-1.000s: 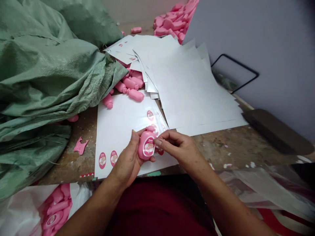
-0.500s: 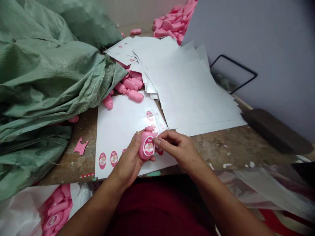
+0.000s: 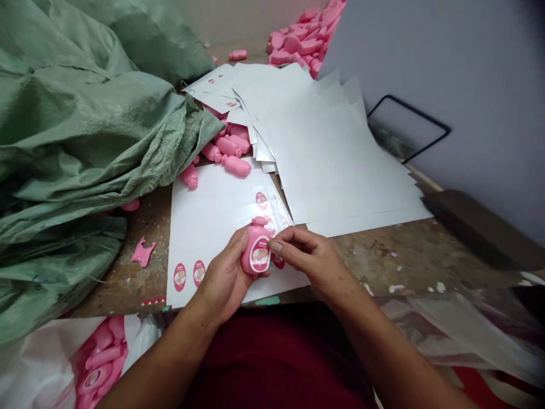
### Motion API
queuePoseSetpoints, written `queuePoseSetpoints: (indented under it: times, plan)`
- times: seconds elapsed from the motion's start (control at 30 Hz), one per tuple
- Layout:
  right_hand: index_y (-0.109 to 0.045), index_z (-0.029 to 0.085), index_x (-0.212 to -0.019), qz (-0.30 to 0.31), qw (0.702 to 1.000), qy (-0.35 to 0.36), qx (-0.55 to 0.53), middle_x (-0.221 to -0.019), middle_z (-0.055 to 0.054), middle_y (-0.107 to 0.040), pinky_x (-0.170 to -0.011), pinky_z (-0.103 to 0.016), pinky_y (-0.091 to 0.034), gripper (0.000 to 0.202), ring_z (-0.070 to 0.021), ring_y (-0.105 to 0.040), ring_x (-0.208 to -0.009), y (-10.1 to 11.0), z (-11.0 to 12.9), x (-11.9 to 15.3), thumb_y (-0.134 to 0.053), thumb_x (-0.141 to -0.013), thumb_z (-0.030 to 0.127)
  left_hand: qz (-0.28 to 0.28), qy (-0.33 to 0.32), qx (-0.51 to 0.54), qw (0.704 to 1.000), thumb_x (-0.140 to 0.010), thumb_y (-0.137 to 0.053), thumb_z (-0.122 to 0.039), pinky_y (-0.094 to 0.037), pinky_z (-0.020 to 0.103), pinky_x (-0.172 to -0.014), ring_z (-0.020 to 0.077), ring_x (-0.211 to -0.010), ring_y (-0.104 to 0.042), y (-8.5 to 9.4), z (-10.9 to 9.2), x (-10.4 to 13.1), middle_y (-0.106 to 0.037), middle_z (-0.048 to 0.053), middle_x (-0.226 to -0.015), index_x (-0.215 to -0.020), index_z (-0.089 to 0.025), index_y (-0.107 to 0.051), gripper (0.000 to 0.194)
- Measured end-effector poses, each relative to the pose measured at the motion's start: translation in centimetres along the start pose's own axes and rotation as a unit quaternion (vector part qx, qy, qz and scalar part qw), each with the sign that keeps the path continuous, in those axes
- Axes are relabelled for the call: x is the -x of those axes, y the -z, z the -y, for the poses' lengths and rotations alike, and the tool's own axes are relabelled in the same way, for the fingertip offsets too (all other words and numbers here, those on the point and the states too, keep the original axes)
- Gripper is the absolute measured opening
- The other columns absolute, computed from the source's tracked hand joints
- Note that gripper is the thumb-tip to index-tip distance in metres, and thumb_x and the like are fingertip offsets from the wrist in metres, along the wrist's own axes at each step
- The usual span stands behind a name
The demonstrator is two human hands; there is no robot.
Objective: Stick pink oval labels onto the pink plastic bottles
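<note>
My left hand [image 3: 230, 270] is closed around a small pink plastic bottle [image 3: 251, 262], its cap end pointing away from me. An oval sticker [image 3: 260, 254] marked BABY lies on the bottle's front. Thumb and forefinger of my right hand [image 3: 304, 253] pinch at the sticker's right edge; their tips cover that edge. Beneath both hands is a white sticker sheet [image 3: 204, 210], with several oval labels along its near and right sides.
Loose pink bottles [image 3: 230, 146] lie behind the sheet, beside a fanned stack of white sheets [image 3: 332, 159]. A green sack [image 3: 85, 125] bulges in from the left. A pink scrap [image 3: 143, 251] rests on the worn table [image 3: 395, 261]. Below the edge, a white bag [image 3: 38, 363] contains pink bottles.
The sticker sits a little flatter on the bottle's front, and the bottle has turned slightly. The whole view has shifted slightly. Both hands keep their places.
</note>
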State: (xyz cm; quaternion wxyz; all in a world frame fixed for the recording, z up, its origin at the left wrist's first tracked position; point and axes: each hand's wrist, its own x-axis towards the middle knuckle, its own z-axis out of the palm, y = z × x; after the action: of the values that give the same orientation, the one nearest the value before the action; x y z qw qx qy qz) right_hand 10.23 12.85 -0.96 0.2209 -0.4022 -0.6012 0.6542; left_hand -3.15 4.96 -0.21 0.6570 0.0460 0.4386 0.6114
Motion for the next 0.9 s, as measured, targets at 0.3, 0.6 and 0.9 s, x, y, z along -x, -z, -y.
queuePoseSetpoints:
  times: [0.3,0.6,0.9]
  plan:
    - [-0.062,0.021,-0.067,0.001,1.000,0.006,-0.017,-0.058,0.003,-0.053,-0.059,-0.029,-0.038,0.028,-0.0125,-0.047,-0.058,-0.06,-0.26,-0.16,-0.070,-0.076,0.046,0.011,-0.011,-0.018,1.000,-0.098,-0.046,-0.029,-0.050,0.022,-0.061,0.0141,-0.087,-0.056,0.17,0.11,0.09,-0.059,0.008,-0.115,-0.114,-0.019,-0.065,0.026]
    - [-0.059,0.022,-0.067,-0.006,1.000,0.004,-0.008,-0.057,0.004,-0.053,-0.059,-0.028,-0.038,0.030,-0.0126,-0.048,-0.057,-0.17,-0.79,-0.30,-0.070,-0.077,0.048,0.010,-0.023,-0.052,0.998,-0.097,-0.051,-0.035,-0.049,0.022,-0.064,0.0140,-0.089,-0.055,0.16,0.22,0.14,-0.060,0.007,-0.111,-0.116,-0.021,-0.064,0.027]
    - [-0.064,0.022,-0.077,-0.078,0.988,0.049,0.125,-0.060,0.002,-0.058,-0.059,-0.029,-0.038,0.025,-0.0142,-0.051,-0.058,-0.18,-0.74,0.39,-0.065,-0.082,0.047,0.025,0.002,-0.090,0.996,-0.079,-0.075,-0.023,-0.048,0.025,-0.076,0.0154,-0.093,-0.061,0.33,0.45,0.77,-0.062,0.004,-0.107,-0.124,-0.023,-0.058,0.047]
